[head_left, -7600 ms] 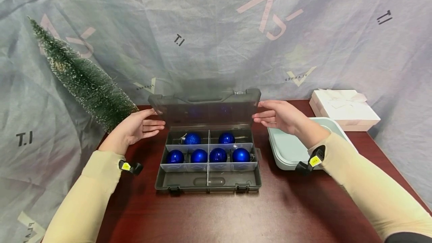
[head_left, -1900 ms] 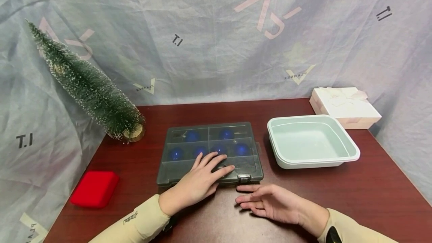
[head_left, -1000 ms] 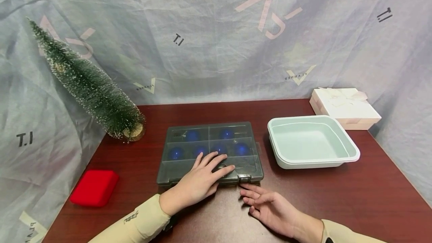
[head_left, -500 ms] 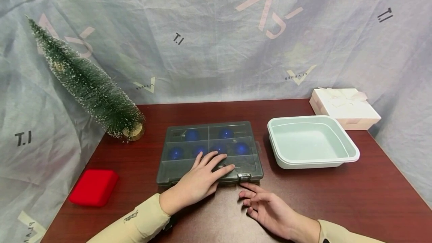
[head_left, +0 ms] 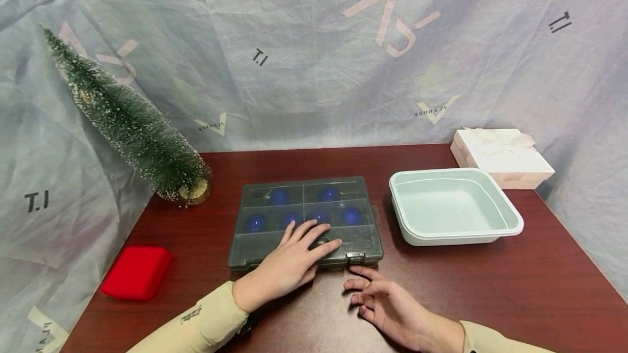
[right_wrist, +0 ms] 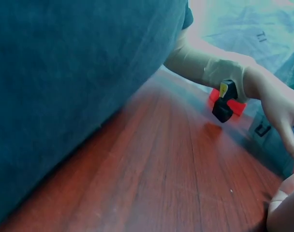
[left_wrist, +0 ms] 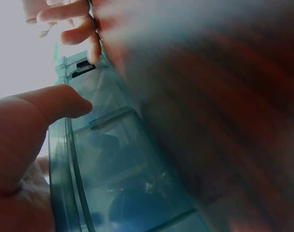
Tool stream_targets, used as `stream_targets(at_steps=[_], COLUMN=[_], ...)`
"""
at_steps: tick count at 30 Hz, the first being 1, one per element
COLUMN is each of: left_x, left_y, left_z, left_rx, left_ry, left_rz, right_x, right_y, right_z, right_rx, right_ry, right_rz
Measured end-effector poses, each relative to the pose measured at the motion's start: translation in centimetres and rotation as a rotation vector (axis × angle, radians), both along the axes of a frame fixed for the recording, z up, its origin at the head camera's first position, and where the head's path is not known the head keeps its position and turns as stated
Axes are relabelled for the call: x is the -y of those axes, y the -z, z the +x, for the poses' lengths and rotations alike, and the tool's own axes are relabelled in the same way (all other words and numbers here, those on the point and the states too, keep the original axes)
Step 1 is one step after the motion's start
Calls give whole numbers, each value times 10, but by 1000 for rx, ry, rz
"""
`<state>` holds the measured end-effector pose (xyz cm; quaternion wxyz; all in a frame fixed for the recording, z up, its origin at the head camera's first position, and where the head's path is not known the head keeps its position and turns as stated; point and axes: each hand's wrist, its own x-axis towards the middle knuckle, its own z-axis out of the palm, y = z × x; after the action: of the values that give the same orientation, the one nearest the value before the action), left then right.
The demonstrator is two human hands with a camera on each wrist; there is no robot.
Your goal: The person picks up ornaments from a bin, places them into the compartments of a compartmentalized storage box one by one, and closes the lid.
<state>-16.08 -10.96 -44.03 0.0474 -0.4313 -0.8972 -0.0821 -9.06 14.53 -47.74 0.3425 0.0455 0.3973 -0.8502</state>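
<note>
A translucent grey compartment case (head_left: 275, 244) lies closed on the table, several blue Christmas baubles (head_left: 351, 215) showing through its lid. My left hand (head_left: 289, 263) rests flat across the front of the lid, fingers spread, thumb at the front edge. In the left wrist view, that thumb (left_wrist: 65, 104) lies along the case's side. At the case's front right corner, my right hand (head_left: 392, 309) is palm-up with loosely bent fingers. Its index fingertip is at the right latch (head_left: 355, 258); whether it touches is hard to tell. The right hand holds nothing.
A pale green tub (head_left: 456, 206) stands right of the case, with a white gift box (head_left: 505, 157) behind it. At left are a red box (head_left: 137, 273) and a small frosted Christmas tree (head_left: 132, 124). A grey cloth (head_left: 294, 70) hangs behind the table.
The case lid stood raised between both hands several seconds ago; it is now down, with the left hand on it. The right hand came to the front latch, and its fingers have shifted slightly since.
</note>
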Motion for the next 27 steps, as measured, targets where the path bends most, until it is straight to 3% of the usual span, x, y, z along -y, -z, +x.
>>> stream_targets(at_steps=[11, 20, 27], left_x=[0, 1, 0], left_y=[1, 4, 3], left_z=[0, 0, -1], left_rx=[-7, -10, -8], left_ry=[1, -3, -3], left_rz=[4, 11, 6], right_x=[-7, 1, 8], right_y=[10, 7, 2], right_z=[11, 10, 8], right_rx=[75, 64, 74], right_ry=[-4, -38, -12], right_rz=[-349, -283, -237])
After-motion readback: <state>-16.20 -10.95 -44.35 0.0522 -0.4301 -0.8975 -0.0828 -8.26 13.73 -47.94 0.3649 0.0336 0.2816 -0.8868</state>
